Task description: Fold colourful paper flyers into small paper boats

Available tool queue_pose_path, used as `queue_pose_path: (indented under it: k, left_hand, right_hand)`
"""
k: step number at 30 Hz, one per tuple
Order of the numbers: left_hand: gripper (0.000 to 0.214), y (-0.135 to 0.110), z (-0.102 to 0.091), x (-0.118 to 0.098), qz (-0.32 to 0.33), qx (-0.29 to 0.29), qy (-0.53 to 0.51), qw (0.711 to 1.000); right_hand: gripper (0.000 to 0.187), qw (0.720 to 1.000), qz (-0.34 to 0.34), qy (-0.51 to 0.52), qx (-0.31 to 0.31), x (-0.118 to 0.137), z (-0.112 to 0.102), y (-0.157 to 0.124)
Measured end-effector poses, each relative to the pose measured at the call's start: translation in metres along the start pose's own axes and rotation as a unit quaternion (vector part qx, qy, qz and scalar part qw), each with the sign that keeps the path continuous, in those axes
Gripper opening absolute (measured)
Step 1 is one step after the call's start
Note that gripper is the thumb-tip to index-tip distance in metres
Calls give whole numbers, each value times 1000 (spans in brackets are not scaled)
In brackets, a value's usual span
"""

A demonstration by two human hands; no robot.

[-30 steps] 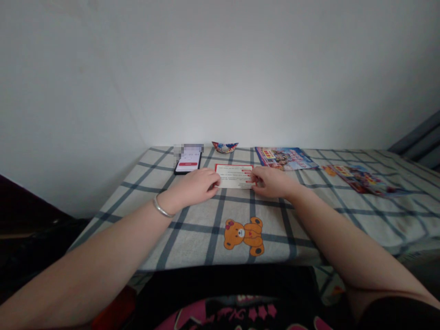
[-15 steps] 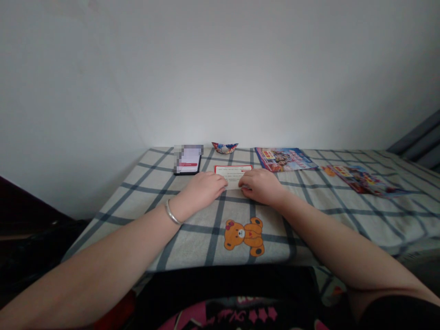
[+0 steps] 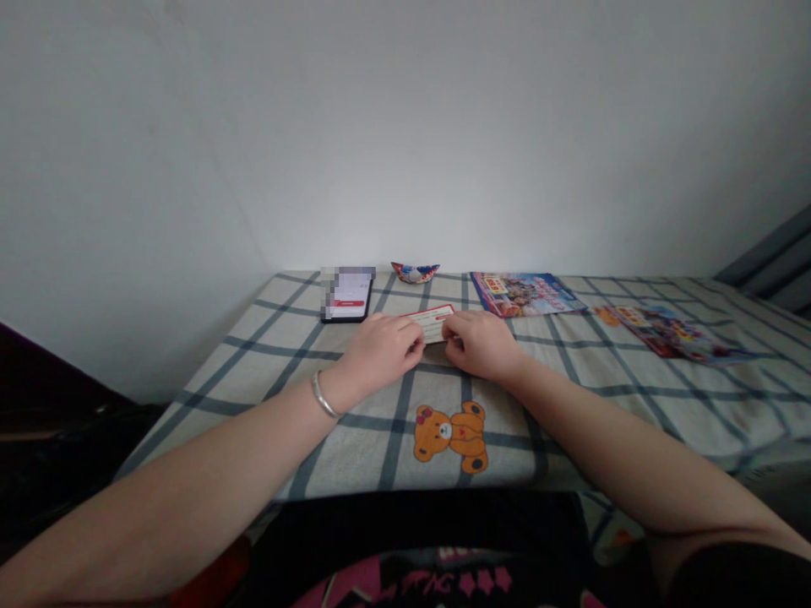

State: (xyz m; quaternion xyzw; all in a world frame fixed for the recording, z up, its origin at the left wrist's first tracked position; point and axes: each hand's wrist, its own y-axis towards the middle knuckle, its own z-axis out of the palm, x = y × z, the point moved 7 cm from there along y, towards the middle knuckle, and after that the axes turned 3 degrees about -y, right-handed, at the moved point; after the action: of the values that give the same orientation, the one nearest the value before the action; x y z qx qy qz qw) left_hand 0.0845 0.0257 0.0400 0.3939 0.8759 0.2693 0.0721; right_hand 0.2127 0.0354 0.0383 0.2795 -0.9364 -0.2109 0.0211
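Observation:
A white paper slip with a red border [image 3: 432,322] lies on the checked cloth [image 3: 355,422] in front of me, tilted a little. My left hand [image 3: 380,350] has its fingers curled and pinched on the slip's left end. My right hand [image 3: 480,342] is closed on its right end. A silver bangle [image 3: 323,395] circles my left wrist. Both hands sit close together and hide most of the slip.
A phone [image 3: 346,302] with a lit screen lies behind my left hand. A small folded paper boat [image 3: 414,271] sits by the wall. Two colourful leaflets [image 3: 523,291] [image 3: 672,331] lie to the right. An orange bear print [image 3: 451,434] marks the cloth near me.
Both hands have moved inward toward each other along the slip. The slip looks shorter and now sits tilted, with more of it under my fingers.

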Motion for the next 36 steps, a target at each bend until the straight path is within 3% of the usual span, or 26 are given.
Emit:
queue_pose_path:
  k: [9, 18, 23, 36]
  left_hand:
    - [15, 0, -5, -4, 27, -30, -50, 998]
    - [15, 1, -2, 2, 14, -30, -123, 992]
    - [12, 1, -1, 13, 3, -41, -161, 986]
    - [12, -2, -8, 37, -51, -74, -139, 986]
  right_hand:
    - [10, 991, -40, 110, -67, 8, -6, -2]
    - [8, 993, -35, 103, -51, 7, -5, -1]
    - [9, 995, -17, 91, -41, -2, -5, -2]
    - [11, 995, 63, 70, -20, -42, -6, -2]
